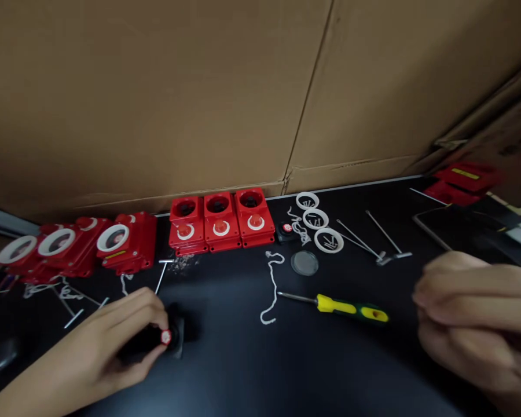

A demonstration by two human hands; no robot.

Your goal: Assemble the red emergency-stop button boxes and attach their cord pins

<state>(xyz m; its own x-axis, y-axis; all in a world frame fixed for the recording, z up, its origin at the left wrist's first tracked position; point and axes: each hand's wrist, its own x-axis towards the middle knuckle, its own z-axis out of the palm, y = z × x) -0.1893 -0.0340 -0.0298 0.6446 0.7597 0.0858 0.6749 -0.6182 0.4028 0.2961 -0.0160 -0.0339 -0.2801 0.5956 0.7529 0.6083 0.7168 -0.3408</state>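
My left hand is closed, thumb and fingertips pinching a black push button with a red-and-white cap just above the black table. On the right, my right hand is raised with its fingers curled together; whatever they may hold is hidden. Between the hands lies a yellow-and-black screwdriver, its shaft pointing left. A white cord is spread in a wavy line by the screwdriver's tip. Just behind it rests a clear round disc.
Red housings stand in a row at the back; several more red boxes with white rings are at left. White rings hold small screws, near T-shaped metal rods. Another black button part sits nearby. Cardboard rises behind.
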